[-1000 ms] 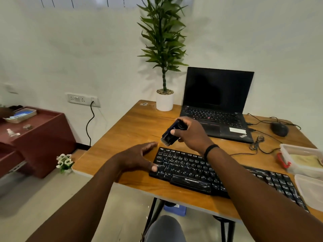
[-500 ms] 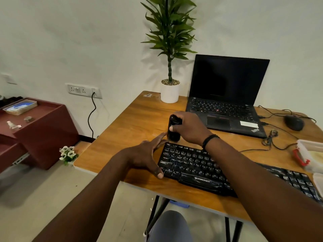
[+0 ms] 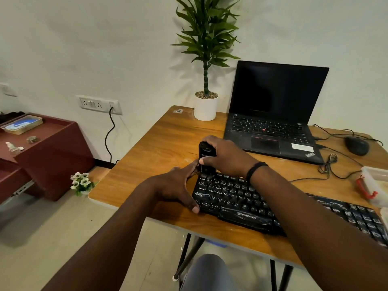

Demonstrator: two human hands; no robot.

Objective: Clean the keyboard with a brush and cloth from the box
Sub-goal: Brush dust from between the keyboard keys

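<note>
Item: our left hand (image 3: 174,185), fingers straight, resting against the left end of the black keyboard (image 3: 241,198) on the bench (image 3: 163,143). Item: our right hand (image 3: 224,156), fingers grasping the brush (image 3: 204,156) upright at the keyboard's far left corner. Item: box (image 3: 375,185), right edge.

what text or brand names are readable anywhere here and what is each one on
"ZEBRONICS": on the front palm strip of the black plastic keyboard.
"ThinkPad": on the lower right corner of the open black laptop.
"Ctrl", "Alt": on the keyboard's bottom-left keys; most other key legends are too small to read.
White sticker on the laptop palm rest: blurred, unreadable.
Marking on the black brush held by the right hand: unreadable.
</note>
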